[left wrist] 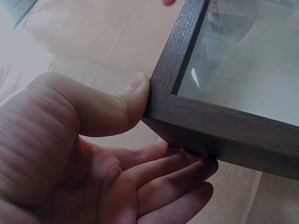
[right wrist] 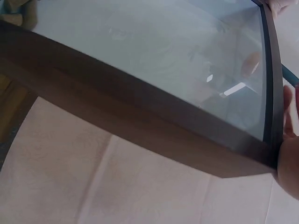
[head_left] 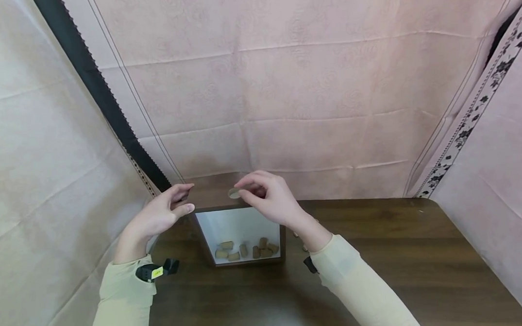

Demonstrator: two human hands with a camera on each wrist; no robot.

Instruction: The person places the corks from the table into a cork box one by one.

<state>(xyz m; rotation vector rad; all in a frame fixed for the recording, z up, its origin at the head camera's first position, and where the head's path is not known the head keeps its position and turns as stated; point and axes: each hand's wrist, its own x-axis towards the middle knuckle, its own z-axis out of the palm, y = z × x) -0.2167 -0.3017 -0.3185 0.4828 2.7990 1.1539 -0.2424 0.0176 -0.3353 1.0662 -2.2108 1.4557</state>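
Observation:
A shallow dark-framed shadow box [head_left: 247,263] stands upright in the head view, its glass front facing me. Several corks [head_left: 243,250] lie at its bottom, behind the glass. My left hand [head_left: 156,214] holds the box's upper left corner. In the left wrist view the thumb [left wrist: 135,93] presses the corner and the fingertips touch the side. Over the top edge, my right hand [head_left: 269,196] has its thumb and index finger close together. They are at a small pale oval opening [head_left: 233,194]. Whether a cork is between them is hidden.
The box is on a brown wooden table [head_left: 379,265] near its far edge. A few small light things [head_left: 305,248], perhaps corks, lie right of the box, partly hidden by my right forearm. Pale cloth [head_left: 310,92] hangs behind the table and at both sides.

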